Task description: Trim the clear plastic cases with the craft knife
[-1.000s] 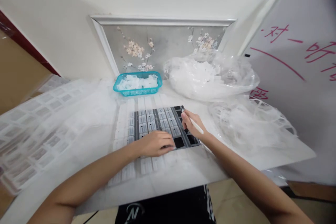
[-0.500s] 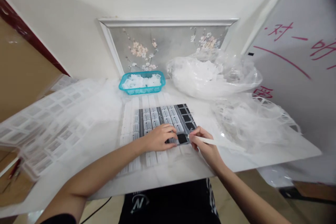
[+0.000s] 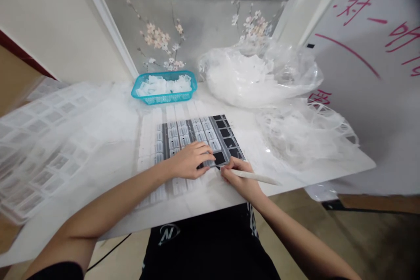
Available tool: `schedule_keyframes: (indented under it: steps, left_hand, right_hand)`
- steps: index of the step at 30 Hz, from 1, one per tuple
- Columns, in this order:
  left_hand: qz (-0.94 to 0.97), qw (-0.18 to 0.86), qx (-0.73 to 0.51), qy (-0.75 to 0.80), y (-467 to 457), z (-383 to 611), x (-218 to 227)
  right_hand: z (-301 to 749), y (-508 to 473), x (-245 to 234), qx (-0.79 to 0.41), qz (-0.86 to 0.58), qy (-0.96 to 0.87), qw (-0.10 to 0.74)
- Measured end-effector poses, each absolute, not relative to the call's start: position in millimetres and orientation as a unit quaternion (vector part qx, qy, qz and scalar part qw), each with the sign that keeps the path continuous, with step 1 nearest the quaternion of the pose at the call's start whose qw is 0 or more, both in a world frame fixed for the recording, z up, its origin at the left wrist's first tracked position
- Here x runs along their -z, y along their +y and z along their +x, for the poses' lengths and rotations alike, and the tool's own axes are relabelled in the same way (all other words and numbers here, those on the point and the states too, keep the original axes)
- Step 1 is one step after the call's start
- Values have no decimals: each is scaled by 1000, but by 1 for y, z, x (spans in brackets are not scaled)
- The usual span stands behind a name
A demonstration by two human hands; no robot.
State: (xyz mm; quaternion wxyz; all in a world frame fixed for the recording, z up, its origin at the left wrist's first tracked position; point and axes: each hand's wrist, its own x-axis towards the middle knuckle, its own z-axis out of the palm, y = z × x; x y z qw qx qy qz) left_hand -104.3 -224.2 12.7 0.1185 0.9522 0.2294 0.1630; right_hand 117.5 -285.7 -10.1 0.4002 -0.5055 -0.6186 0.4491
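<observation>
Sheet (image 3: 191,132) under one hand, tool (image 3: 256,176) in the other

The dark, gridded sheet lay flat on the desk (image 3: 203,203) in front of the person, carrying columns of pale pieces (image 3: 214,144); a dark square (image 3: 219,158) showed just beside the left hand (image 3: 190,159). That hand rested on the sheet, fingers bent and apart, grasping nothing visible. The right hand (image 3: 241,177) pinched the slim white tool in its fingers, the tip near the square's near edge; whether it touched was too small to tell. The step in hand seemed to be close work along that edge, and the next move probably called for a firm left hand and small, controlled strokes. Beyond the sheet stood a teal basket (image 3: 170,97) of white bits, with a clear bag (image 3: 236,87) to its right.
</observation>
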Motion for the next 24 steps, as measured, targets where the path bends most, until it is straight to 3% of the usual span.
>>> schedule_keyframes:
  steps: [16, 19, 24]
  left_hand:
    - [969, 80, -133, 194, -225, -92, -17]
    - [941, 162, -170, 242, -222, -90, -17]
    - [655, 420, -406, 479, -206, -97, -12]
  right_hand:
    - [115, -277, 3, -478, -514, -614, 362]
    - [113, -274, 0, -462, -528, -631, 333]
    - [112, -271, -2, -430, -534, -654, 320]
